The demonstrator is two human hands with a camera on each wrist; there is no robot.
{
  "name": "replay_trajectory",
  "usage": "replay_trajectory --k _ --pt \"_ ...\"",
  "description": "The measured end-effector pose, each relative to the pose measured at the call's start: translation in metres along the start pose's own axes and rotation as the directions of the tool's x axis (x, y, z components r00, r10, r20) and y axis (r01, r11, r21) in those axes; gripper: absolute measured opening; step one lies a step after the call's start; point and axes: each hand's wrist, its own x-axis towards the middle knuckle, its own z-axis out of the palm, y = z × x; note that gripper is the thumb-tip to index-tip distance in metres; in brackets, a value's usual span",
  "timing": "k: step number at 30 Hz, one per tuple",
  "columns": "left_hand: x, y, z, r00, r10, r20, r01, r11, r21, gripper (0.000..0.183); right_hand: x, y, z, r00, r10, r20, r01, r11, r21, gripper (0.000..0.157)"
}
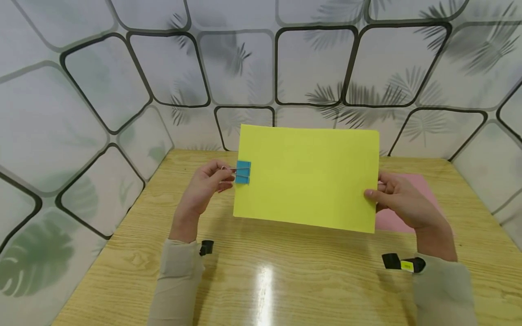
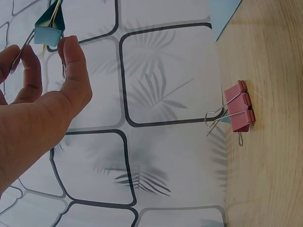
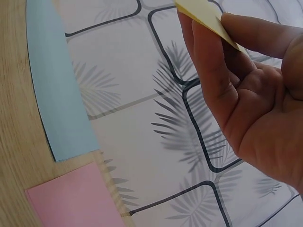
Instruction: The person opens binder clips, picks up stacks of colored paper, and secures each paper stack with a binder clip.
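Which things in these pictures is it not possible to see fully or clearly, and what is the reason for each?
- Pink sheet: head view; the yellow sheet and the right hand hide part.
- Blue sheet: right wrist view; the picture's top edge cuts it off.
- Blue clip: left wrist view; the top edge cuts it off.
- Yellow label: head view; any writing is too small to read.

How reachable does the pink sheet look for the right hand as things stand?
Probably not without letting go: the right hand pinches the yellow sheet. Otherwise the way looks free, since the pink sheet lies on the table beyond that hand, with nothing visible resting on top.
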Motion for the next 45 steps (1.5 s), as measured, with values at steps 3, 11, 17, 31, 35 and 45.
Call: replay_trajectory --k 3,11,17,31,35,45 --pt "0.002 -0.001 -0.001 1.000 -0.014 0.006 0.014 1.000 0.009 0.011 0.001 0.002 0.000 1.000 0.003 0.013 -0.003 1.000 0.014 0.045" --pt "0.008 -0.007 -0.005 1.000 -0.018 0.022 0.017 0.998 0.061 0.015 0.004 0.006 0.001 0.999 0.024 0.034 -0.025 0.999 0.032 0.046" --pt "0.013 -0.011 -0.007 0.999 -0.037 0.034 0.034 0.994 0.103 0.012 0.007 0.009 0.001 0.998 0.044 0.046 -0.045 0.998 0.036 0.049" --pt "0.018 -0.016 -0.012 0.993 -0.093 0.068 0.075 0.970 0.233 0.016 0.013 0.015 0.003 0.988 0.147 0.040 -0.148 0.989 0.011 0.053" --pt "0.018 -0.017 -0.013 0.991 -0.106 0.077 0.084 0.965 0.247 0.019 0.013 0.018 0.002 0.987 0.154 0.045 -0.155 0.988 0.008 0.052" --pt "0.020 -0.021 -0.014 0.986 -0.131 0.106 0.097 0.955 0.281 0.026 0.012 0.023 0.001 0.980 0.190 0.061 -0.191 0.981 0.014 0.050"
